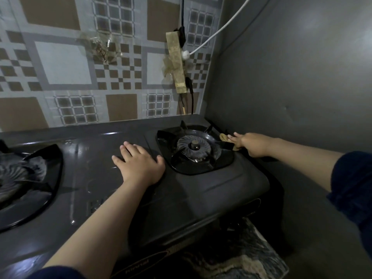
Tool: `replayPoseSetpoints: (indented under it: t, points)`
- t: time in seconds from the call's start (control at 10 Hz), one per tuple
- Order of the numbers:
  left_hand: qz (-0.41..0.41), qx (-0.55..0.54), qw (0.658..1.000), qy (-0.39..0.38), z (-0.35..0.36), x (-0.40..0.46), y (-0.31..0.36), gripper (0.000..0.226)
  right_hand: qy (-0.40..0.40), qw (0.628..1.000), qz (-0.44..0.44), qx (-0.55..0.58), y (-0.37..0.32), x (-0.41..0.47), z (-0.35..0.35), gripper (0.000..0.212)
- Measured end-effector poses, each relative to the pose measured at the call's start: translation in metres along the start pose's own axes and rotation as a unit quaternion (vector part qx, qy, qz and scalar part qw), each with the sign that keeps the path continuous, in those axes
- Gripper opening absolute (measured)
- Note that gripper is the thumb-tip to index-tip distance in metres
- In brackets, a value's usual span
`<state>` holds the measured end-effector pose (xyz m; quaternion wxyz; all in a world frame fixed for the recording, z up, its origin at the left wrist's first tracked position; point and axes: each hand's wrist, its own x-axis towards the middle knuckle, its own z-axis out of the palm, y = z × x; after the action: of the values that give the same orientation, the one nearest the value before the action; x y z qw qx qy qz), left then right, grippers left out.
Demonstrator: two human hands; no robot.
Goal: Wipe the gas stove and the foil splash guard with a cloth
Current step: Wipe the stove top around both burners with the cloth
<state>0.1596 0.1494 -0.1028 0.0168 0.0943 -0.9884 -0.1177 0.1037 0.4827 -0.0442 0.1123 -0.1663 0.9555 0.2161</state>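
Observation:
The dark grey gas stove fills the lower middle of the view, with a burner on the right and another at the far left. My left hand lies flat, fingers spread, on the stove top between the burners. My right hand reaches to the stove's far right edge and presses a small yellowish cloth there, mostly hidden under the fingers. The patterned foil splash guard covers the back wall, and a plain grey panel covers the right wall.
A grimy power strip is taped to the back wall above the right burner, with a white cable and black cords plugged in. A marbled counter shows below the stove's front. Water droplets lie on the stove top.

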Motion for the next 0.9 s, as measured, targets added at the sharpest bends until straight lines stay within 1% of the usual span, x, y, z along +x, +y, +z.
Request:
replayPoseSetpoints:
  t: [0.1, 0.2, 0.4, 0.5, 0.7, 0.8, 0.9]
  points:
    - [0.003, -0.002, 1.0, 0.0, 0.0, -0.001, 0.001, 0.086, 0.011, 1.0, 0.027, 0.0, -0.008, -0.01, 0.0, 0.081]
    - [0.0, -0.002, 1.0, -0.004, 0.0, -0.001, 0.001, 0.086, 0.013, 0.999, 0.041, -0.026, -0.013, -0.014, 0.003, 0.077]
    - [0.002, 0.002, 1.0, -0.007, -0.001, -0.001, 0.001, 0.086, 0.0, 0.994, 0.042, -0.105, -0.022, -0.019, -0.003, 0.066]
    - [0.003, 0.001, 1.0, -0.009, -0.001, -0.001, 0.001, 0.085, -0.015, 0.992, 0.038, -0.122, -0.022, -0.018, -0.008, 0.056]
    - [0.006, -0.002, 1.0, -0.011, -0.001, -0.001, 0.001, 0.085, -0.027, 0.986, -0.001, -0.164, -0.032, -0.021, -0.019, 0.029]
    - [0.006, -0.005, 1.0, -0.011, -0.001, -0.001, 0.001, 0.086, -0.045, 0.981, -0.008, -0.189, -0.04, -0.028, -0.028, 0.021]
    - [0.01, -0.01, 1.0, -0.011, 0.0, 0.0, 0.002, 0.086, -0.052, 0.976, -0.01, -0.213, -0.052, -0.04, -0.032, 0.025]
